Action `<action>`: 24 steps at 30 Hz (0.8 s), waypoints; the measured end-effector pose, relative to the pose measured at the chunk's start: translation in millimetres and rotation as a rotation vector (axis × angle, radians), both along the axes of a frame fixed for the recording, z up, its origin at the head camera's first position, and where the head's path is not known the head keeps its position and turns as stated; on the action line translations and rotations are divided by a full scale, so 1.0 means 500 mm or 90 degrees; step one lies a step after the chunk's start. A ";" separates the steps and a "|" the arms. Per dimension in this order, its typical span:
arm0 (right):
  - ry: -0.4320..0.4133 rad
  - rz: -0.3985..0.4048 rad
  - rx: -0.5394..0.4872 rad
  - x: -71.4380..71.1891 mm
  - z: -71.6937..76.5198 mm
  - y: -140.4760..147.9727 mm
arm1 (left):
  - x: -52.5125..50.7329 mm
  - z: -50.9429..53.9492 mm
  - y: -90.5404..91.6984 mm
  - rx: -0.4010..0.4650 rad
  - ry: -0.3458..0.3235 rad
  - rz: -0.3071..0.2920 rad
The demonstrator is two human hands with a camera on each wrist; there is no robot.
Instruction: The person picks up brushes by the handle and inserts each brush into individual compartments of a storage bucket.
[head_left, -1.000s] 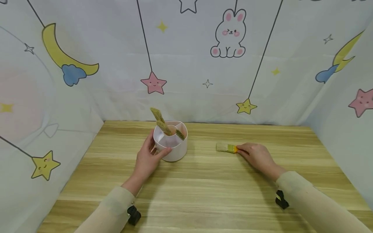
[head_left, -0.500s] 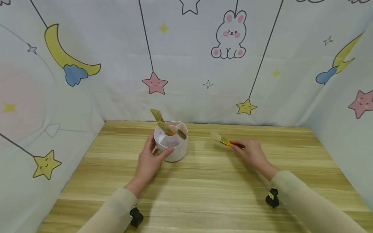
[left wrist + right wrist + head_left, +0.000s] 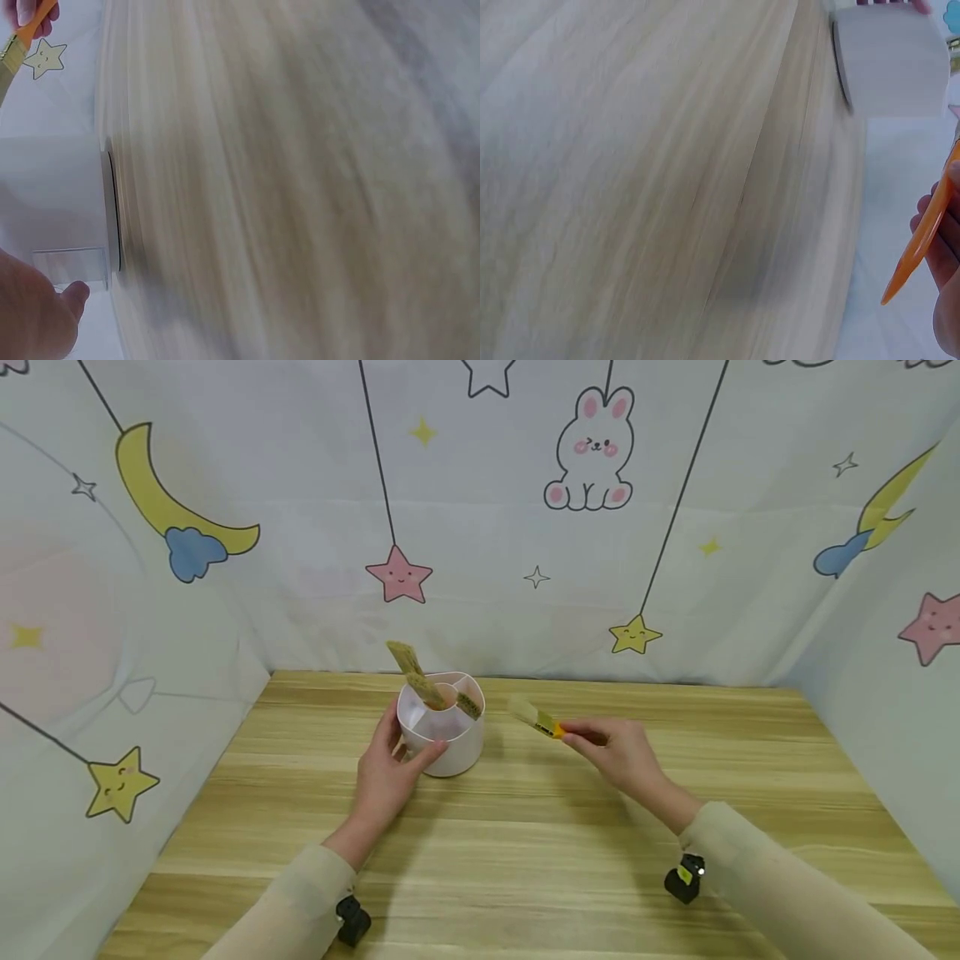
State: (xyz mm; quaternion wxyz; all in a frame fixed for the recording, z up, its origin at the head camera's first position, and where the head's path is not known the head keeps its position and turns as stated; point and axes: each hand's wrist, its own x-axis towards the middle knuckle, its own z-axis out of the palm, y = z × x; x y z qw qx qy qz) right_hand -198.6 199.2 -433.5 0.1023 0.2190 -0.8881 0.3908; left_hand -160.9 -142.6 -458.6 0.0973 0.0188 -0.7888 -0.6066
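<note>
A white divided brush holder point(image 3: 459, 750) stands on the wooden table, left of centre in the head view. My left hand point(image 3: 384, 781) grips its near left side, fingers round the wall and thumb across the front. Bristle ends of several brushes point(image 3: 406, 658) poke up out of the holder; one darker brush point(image 3: 469, 706) leans at its right. My right hand point(image 3: 617, 753) pinches a flat paintbrush point(image 3: 545, 723) with pale bristles, held above the table just right of the holder. Its orange handle point(image 3: 921, 240) lies along my fingers in the right wrist view.
Bare wooden tabletop point(image 3: 510, 868) spreads in front of the holder and to the right. A white printed curtain point(image 3: 487, 610) rises along the table's back edge and both sides. A small black camera point(image 3: 686, 878) hangs under the right sleeve.
My right hand has lifted the paintbrush off the table and carried it leftward, toward the holder, with its bristles tilting up. My left hand and the holder stay in place.
</note>
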 end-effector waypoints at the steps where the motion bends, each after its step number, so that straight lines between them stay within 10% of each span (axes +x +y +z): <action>1: 0.002 0.008 -0.006 0.002 0.002 -0.004 | 0.000 0.000 0.000 0.000 0.000 0.000; 24: 0.053 0.117 -0.011 0.047 0.030 -0.065 | 0.008 -0.002 0.031 -0.012 0.000 0.063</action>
